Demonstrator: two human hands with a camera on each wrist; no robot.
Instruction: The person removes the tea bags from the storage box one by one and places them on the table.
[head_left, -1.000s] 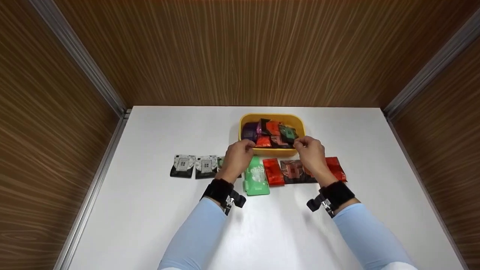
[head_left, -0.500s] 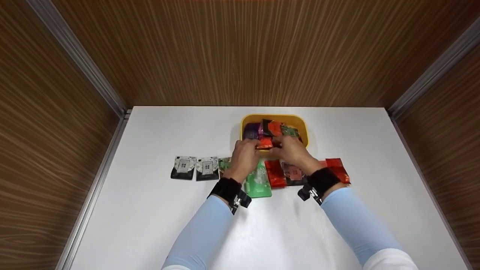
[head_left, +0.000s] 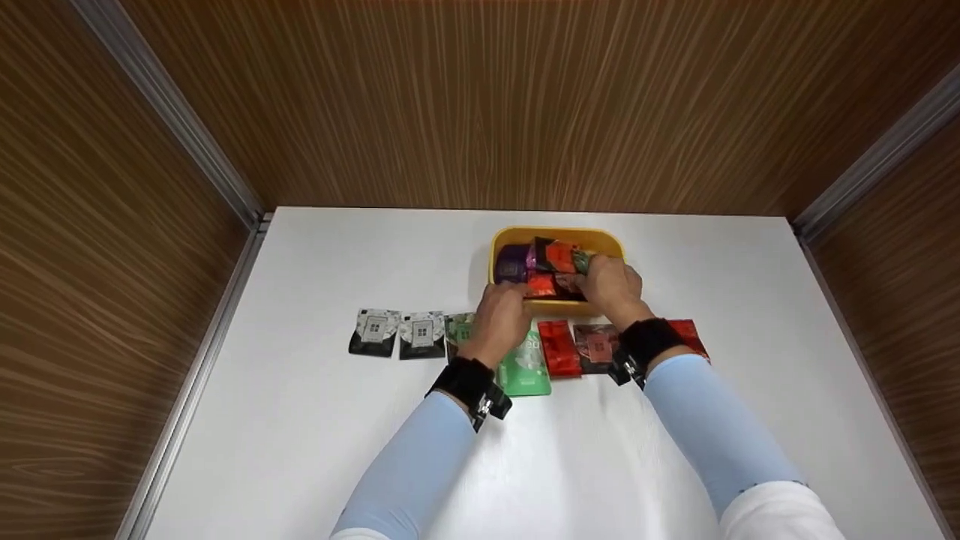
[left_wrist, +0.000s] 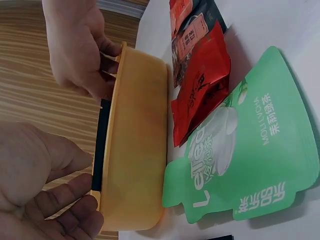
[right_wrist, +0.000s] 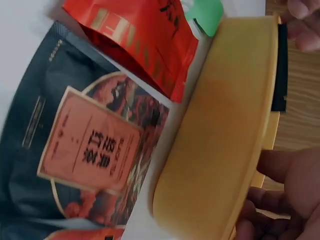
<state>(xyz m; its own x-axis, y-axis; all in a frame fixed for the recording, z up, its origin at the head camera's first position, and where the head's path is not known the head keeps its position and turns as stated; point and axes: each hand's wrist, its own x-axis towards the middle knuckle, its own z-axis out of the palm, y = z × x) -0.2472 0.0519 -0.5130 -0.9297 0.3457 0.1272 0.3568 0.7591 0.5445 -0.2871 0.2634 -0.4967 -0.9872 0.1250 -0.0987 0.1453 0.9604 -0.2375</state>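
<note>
In the head view a yellow bin point(head_left: 570, 307) holds several tea sachets: a purple one point(head_left: 512, 266), a black-and-orange one point(head_left: 559, 256), a red one point(head_left: 540, 284) and a mostly covered green one point(head_left: 581, 260). My left hand point(head_left: 501, 319) is at the bin's front left, its loosely bent fingers at the rim. From the left wrist view, a black sachet edge point(left_wrist: 101, 150) stands just above the rim beside those fingers. My right hand point(head_left: 611, 285) reaches over the front right rim into the bin. Its fingers are bent among the sachets; whether they pinch one is hidden.
A row of packets lies before the bin: two black-and-white sachets point(head_left: 373, 332), a green-and-black sachet point(head_left: 460, 330), a green LeTea pouch point(head_left: 525, 369), a red packet point(head_left: 559, 349), a dark sachet point(head_left: 597, 346) and another red packet point(head_left: 688, 336). Wood panels point(head_left: 525, 105) enclose the white table.
My right hand went from the bin's front right corner to its front middle, then back right and deeper over the green sachet. My left hand stays near the front left rim.
</note>
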